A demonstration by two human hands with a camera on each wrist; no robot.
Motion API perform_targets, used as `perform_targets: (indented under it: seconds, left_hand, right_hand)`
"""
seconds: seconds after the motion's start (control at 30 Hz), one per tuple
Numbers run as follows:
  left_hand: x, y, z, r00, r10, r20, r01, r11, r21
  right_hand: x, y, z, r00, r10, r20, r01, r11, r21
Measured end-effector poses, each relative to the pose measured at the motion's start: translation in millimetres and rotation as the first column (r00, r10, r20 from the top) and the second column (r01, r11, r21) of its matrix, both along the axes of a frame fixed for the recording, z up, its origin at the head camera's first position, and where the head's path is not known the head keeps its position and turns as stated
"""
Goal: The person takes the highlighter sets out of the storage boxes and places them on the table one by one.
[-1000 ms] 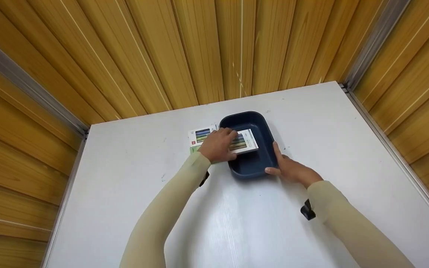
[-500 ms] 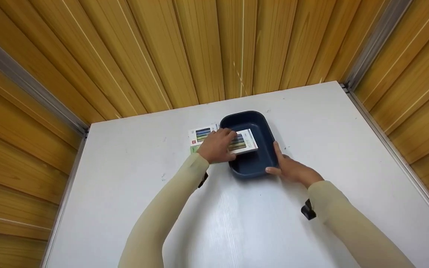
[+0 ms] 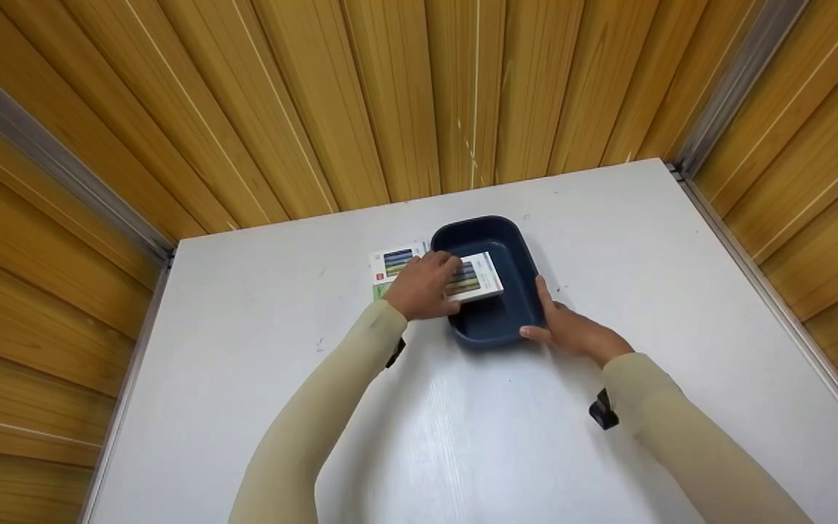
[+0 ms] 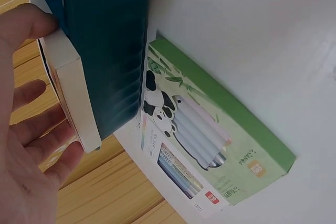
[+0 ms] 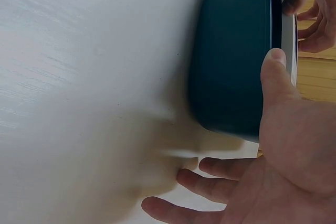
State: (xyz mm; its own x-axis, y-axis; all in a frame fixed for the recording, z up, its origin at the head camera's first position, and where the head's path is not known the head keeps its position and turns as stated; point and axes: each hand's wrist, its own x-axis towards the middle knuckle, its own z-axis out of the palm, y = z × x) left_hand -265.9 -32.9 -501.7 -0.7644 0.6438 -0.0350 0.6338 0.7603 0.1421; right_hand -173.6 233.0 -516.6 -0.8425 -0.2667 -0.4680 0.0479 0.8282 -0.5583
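Note:
My left hand [image 3: 419, 287] grips a white box [image 3: 480, 275] with a window onto a row of coloured pens or sticks. Its thumb presses one side and the fingers curl round the other, as the left wrist view shows. The box lies over the left rim of a dark blue plastic basin [image 3: 488, 342] and reaches above its inside. On the basin's right side rests my right hand [image 3: 572, 331], thumb at the rim and other fingers stretched out. Just left of the basin lie a green pen box [image 4: 247, 140] with pandas and a similar white box [image 4: 176, 174], partly hidden behind my left hand.
Everything stands on a white table [image 3: 244, 327], toward its far edge. Yellow wood-grain panels [image 3: 390, 102] rise behind it and along both sides, with grey metal strips [image 3: 724, 87] at the corners.
Hardly anything differs: both hands, the held box and the basin keep their places, with only a very slight shift of the whole view.

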Motion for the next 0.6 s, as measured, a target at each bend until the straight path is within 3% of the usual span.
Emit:
perform_targets:
  seconds: [0.6]
  left_hand:
    - [4.7, -3.5, 5.0, 0.998, 0.042, 0.056, -0.041, 0.999, -0.018]
  right_hand:
    - [-0.3, 0.4, 0.3, 1.0, -0.013, 0.024, 0.013, 1.0, 0.003]
